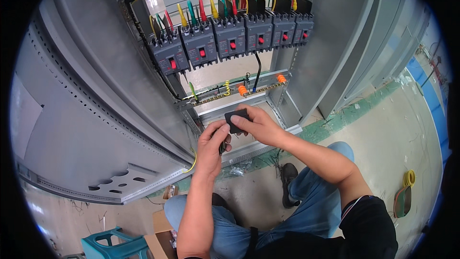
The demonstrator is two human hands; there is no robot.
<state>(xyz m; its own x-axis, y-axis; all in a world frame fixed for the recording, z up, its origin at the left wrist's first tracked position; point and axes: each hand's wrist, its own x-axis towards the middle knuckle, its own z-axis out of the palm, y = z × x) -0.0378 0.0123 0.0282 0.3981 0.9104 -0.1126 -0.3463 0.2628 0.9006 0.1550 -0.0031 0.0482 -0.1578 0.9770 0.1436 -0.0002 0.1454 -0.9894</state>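
A: Where is the black flat plate (235, 112)?
B: In the right hand (256, 123), in front of the person and near the middle of the view. The thumb presses on its face and the fingers curl behind it.
A: And the left hand (212, 144)?
B: Just beside it, lower and to the left. Its fingers are bent in around a small dark piece (222, 148), mostly hidden by the grip. The fingertips come right up to the plate's left edge; I cannot tell whether they touch it.
A: What edges stand around them?
B: The lower cabinet rail (247, 153) runs beneath the hands. Beyond them is the terminal busbar (213, 99) with its orange insulators (242, 89), and higher up hangs the row of six moulded-case circuit breakers (231, 39), well apart from the plate.
A: How about the sides?
B: A tall grey panel (110, 115) curves along the left, nearer the left forearm. Another grey panel (330, 43) stands farther off to the right.
A: So where is the room?
B: Between those panels, in the frame opening under the breakers, and on the person's side, above the jeans-clad legs (311, 201). The right forearm reaches in over the floor (373, 148).
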